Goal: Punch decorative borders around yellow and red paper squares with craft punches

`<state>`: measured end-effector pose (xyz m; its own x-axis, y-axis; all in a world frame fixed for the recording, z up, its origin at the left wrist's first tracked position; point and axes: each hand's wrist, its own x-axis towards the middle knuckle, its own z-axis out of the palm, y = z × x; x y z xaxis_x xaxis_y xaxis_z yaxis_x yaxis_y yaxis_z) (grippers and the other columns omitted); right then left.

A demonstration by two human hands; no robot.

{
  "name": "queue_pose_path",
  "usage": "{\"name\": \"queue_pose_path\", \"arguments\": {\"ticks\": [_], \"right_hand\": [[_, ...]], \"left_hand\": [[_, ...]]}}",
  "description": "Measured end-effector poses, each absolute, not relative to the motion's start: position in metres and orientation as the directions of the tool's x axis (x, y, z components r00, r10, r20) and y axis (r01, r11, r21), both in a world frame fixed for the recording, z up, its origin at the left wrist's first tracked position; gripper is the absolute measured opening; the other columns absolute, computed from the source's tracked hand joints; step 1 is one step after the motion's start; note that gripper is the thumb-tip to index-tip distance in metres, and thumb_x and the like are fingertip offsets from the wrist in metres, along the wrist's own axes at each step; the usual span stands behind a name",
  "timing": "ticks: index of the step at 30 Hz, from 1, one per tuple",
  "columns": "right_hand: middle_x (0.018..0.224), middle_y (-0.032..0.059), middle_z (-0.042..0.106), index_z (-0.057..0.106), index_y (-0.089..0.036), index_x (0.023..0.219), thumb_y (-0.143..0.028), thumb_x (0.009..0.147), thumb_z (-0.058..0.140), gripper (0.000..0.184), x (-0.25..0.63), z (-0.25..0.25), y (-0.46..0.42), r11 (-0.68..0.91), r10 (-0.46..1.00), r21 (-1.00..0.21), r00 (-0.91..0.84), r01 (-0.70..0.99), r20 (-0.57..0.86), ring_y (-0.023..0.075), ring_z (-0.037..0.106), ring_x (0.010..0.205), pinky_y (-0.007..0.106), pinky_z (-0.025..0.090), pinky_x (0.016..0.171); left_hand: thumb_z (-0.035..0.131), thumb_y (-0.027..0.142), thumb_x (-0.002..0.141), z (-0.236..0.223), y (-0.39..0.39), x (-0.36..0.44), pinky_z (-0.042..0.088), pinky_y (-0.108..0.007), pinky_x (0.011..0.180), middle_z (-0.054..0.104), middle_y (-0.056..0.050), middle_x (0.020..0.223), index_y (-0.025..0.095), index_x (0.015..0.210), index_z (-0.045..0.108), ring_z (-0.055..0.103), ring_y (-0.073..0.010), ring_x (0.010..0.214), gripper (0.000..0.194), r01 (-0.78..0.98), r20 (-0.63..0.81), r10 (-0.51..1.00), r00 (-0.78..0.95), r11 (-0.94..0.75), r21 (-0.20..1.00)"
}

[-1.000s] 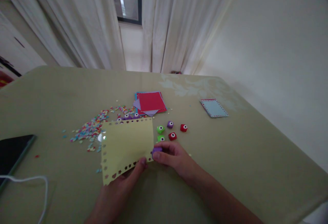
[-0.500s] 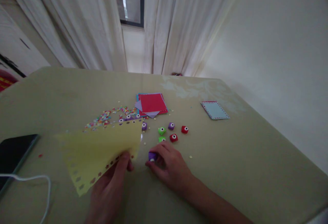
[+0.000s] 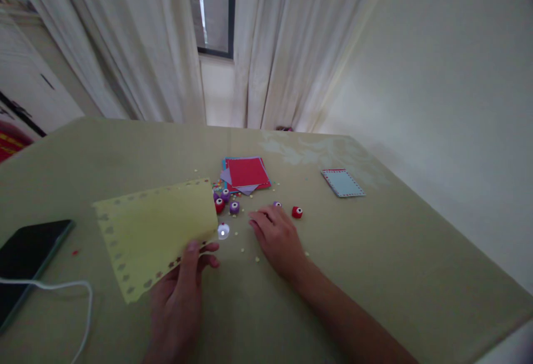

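Observation:
A sheet of yellow paper (image 3: 158,230) is pinched near its lower right corner by my left hand (image 3: 181,292), thumb on top. Shapes are punched along several of its edges. My right hand (image 3: 278,239) rests low over the table, fingers curled; whatever is under them is hidden. Just behind it show the top of a purple craft punch (image 3: 277,204) and, to the right, a red craft punch (image 3: 297,212). Past the paper's right edge sit another purple punch (image 3: 234,207), a red punch (image 3: 219,204) and a pale round thing (image 3: 223,232).
Stacked coloured paper squares (image 3: 249,173) lie at mid-table, with punched confetti (image 3: 217,185) beside them. A pale blue punched-edge card (image 3: 342,183) lies farther right. On the left are a phone (image 3: 31,255) and a white cable (image 3: 62,284).
My right hand, earlier holding a purple punch, has moved forward over where the green punches were; they are now hidden. My left hand has tilted the yellow paper and shifted it slightly left.

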<state>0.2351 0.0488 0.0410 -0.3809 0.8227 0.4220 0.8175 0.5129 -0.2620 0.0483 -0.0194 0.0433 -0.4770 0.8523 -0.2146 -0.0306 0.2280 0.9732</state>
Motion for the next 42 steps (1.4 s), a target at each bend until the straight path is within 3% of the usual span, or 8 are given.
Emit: {"name": "queue_pose_path", "arguments": {"ticks": [4, 10, 12, 16, 20, 23, 32, 42], "right_hand": [[0.133, 0.0135, 0.070, 0.067, -0.019, 0.136, -0.026, 0.105, 0.064, 0.032, 0.209, 0.059, 0.080, 0.583, 0.790, -0.106, -0.531, 0.806, 0.308, 0.0321, 0.062, 0.118, 0.045, 0.052, 0.099], [0.109, 0.0136, 0.074, 0.072, -0.015, 0.112, -0.015, 0.104, 0.059, 0.015, 0.200, 0.066, 0.097, 0.610, 0.785, -0.041, -0.597, 0.791, 0.166, 0.0287, 0.066, 0.106, 0.040, 0.052, 0.093], [0.110, 0.0142, 0.073, 0.071, -0.015, 0.110, -0.019, 0.102, 0.063, 0.012, 0.212, 0.070, 0.083, 0.573, 0.812, -0.148, -0.533, 0.806, 0.237, 0.0295, 0.066, 0.105, 0.042, 0.052, 0.093], [0.104, 0.0083, 0.073, 0.069, -0.020, 0.108, -0.023, 0.096, 0.072, 0.012, 0.244, 0.075, 0.034, 0.481, 0.875, -0.597, -0.311, 0.641, 0.371, 0.0247, 0.067, 0.097, 0.037, 0.054, 0.087], [0.115, 0.0085, 0.072, 0.070, -0.023, 0.128, -0.026, 0.092, 0.075, 0.036, 0.258, 0.064, -0.002, 0.283, 0.956, -0.893, -0.185, 0.350, 0.230, 0.0225, 0.071, 0.096, 0.036, 0.058, 0.089], [0.109, 0.0077, 0.071, 0.077, -0.022, 0.116, -0.031, 0.094, 0.073, 0.024, 0.257, 0.055, -0.006, 0.120, 0.979, -0.989, -0.179, 0.089, 0.102, 0.0212, 0.071, 0.093, 0.033, 0.058, 0.083], [0.096, 0.0040, 0.075, 0.079, -0.021, 0.099, -0.047, 0.079, 0.092, 0.036, 0.258, 0.054, 0.006, -0.320, 0.945, -0.897, -0.166, -0.305, -0.280, 0.0153, 0.061, 0.081, 0.026, 0.046, 0.073], [0.095, 0.0023, 0.079, 0.082, -0.022, 0.103, -0.037, 0.048, 0.108, 0.063, 0.251, 0.045, 0.000, -0.437, 0.899, -0.790, -0.195, -0.430, -0.392, 0.0209, 0.068, 0.090, 0.031, 0.049, 0.083]], "left_hand": [[0.056, 0.071, 0.094, 0.036, -0.021, 0.047, 0.061, -0.037, 0.087, 0.082, -0.006, 0.078, 0.022, 0.070, 0.074, 0.078, -0.0262, 0.082, 0.057, -0.008, -0.195, 0.870, -0.452, 0.215, 0.977], [0.064, 0.083, 0.076, 0.045, -0.021, 0.043, 0.055, -0.048, 0.103, 0.086, -0.010, 0.084, 0.024, 0.071, 0.082, 0.078, -0.0360, 0.097, 0.062, 0.088, -0.280, 0.837, -0.470, 0.360, 0.929], [0.064, 0.086, 0.072, 0.050, -0.021, 0.041, 0.054, -0.050, 0.105, 0.087, -0.010, 0.091, 0.026, 0.075, 0.085, 0.078, -0.0389, 0.106, 0.064, 0.109, -0.356, 0.819, -0.450, 0.447, 0.888], [0.063, 0.087, 0.072, 0.052, -0.022, 0.040, 0.054, -0.052, 0.108, 0.088, -0.009, 0.101, 0.027, 0.081, 0.087, 0.076, -0.0403, 0.115, 0.065, 0.137, -0.455, 0.799, -0.393, 0.540, 0.830], [0.067, 0.090, 0.068, 0.045, -0.024, 0.046, 0.060, -0.048, 0.100, 0.088, -0.012, 0.094, 0.023, 0.079, 0.086, 0.080, -0.0393, 0.104, 0.070, 0.113, -0.465, 0.827, -0.316, 0.520, 0.847], [0.065, 0.093, 0.067, 0.041, -0.028, 0.056, 0.061, -0.048, 0.096, 0.086, -0.013, 0.085, 0.023, 0.067, 0.084, 0.081, -0.0398, 0.094, 0.072, 0.167, -0.461, 0.842, -0.280, 0.516, 0.840], [0.059, 0.093, 0.072, 0.044, -0.030, 0.046, 0.061, -0.038, 0.094, 0.085, -0.008, 0.079, 0.028, 0.055, 0.079, 0.079, -0.0351, 0.091, 0.069, 0.348, -0.457, 0.880, -0.128, 0.472, 0.810], [0.057, 0.092, 0.073, 0.038, -0.032, 0.043, 0.059, -0.041, 0.101, 0.087, -0.008, 0.090, 0.029, 0.062, 0.082, 0.078, -0.0390, 0.107, 0.068, 0.382, -0.545, 0.837, -0.043, 0.518, 0.766]]}}
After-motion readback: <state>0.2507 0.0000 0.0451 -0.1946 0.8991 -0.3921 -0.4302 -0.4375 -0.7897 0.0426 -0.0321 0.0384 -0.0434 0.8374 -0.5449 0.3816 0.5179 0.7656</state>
